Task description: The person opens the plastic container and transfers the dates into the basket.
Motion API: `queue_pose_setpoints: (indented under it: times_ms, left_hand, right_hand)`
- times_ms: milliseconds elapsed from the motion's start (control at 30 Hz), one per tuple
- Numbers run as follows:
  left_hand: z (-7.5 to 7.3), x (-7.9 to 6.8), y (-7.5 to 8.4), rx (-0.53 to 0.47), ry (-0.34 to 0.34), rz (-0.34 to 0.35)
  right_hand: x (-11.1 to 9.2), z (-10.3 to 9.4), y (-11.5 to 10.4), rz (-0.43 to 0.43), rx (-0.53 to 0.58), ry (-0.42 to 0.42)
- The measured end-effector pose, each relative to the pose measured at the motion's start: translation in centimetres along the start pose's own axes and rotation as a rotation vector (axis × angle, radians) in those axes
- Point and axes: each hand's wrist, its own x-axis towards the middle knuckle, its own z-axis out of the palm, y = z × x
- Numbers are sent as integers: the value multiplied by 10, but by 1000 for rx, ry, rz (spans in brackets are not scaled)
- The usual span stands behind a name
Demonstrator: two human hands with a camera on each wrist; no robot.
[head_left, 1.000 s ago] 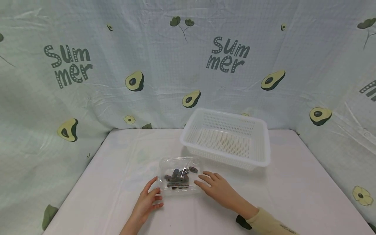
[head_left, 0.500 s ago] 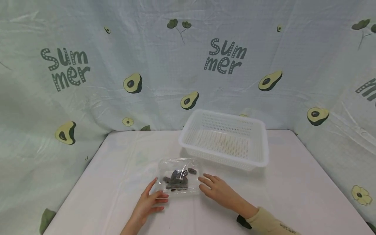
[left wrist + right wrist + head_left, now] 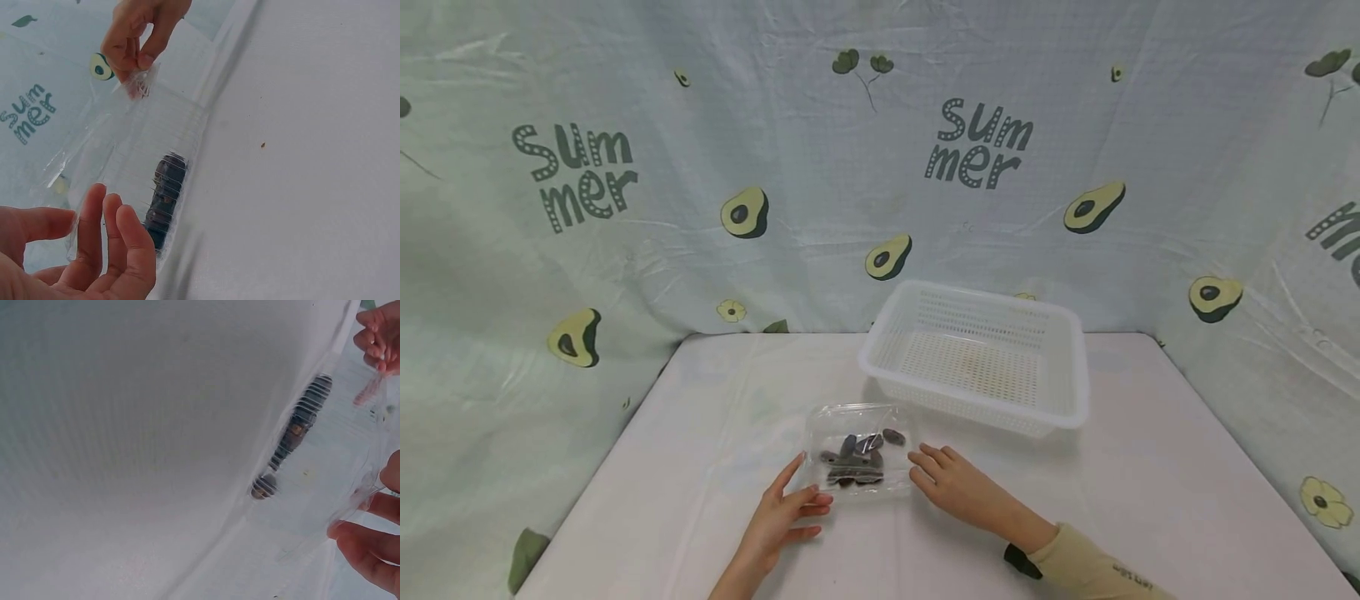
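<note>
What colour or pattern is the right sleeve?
The right sleeve is beige with small dark lettering, seen best in the head view.

Backdrop cloth (image 3: pixel 820 150): bore two "summer" prints (image 3: pixel 979 143), split "sum / mer", plus a cut-off fragment (image 3: pixel 1339 233). Sleeve (image 3: pixel 1078 560): carried lettering (image 3: pixel 1131 575) too small to read.

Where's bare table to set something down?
Bare table: left of the left hand and box; also right of the basket and sleeve. Crowded: around the box, right hand at its other end, basket close behind.
</note>
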Motion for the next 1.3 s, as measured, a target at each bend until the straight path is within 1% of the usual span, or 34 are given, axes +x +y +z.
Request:
queue_pose_setpoints:
  times_ms: [167, 333, 400, 533, 633, 767, 933, 1067, 1233, 1300]
  left_hand:
    - [0, 1, -1, -9, -5, -4]
    - [-1, 1, 0, -22, -7, -8]
    - [-1, 1, 0, -24, -12, -9]
    - [-2, 0, 0, -19, -15, -5]
    - [-2, 0, 0, -16, -14, 1]
    - [-1, -1, 2, -20, -16, 1]
    - [0, -3, 4, -20, -23, -16]
    - [0, -4, 4, -16, -24, -26]
    - [-1, -4, 3, -14, -36, -14]
    - [-1, -4, 3, -14, -44, -7]
  right_hand:
    - [2, 1, 0, -6, -18, 1]
    - [2, 3, 1, 1, 8, -3]
    - [2, 3, 3, 1, 12, 7]
    - [1, 3, 7, 16, 75, 51]
    - [0, 3, 8, 21, 118, 67]
    - [0, 5, 8, 28, 128, 96]
    - [2, 7, 11, 92, 205, 198]
    - [6, 6, 17, 158, 326, 277]
    - [13, -1, 26, 286, 475, 313]
    - [16, -4, 30, 341, 507, 327]
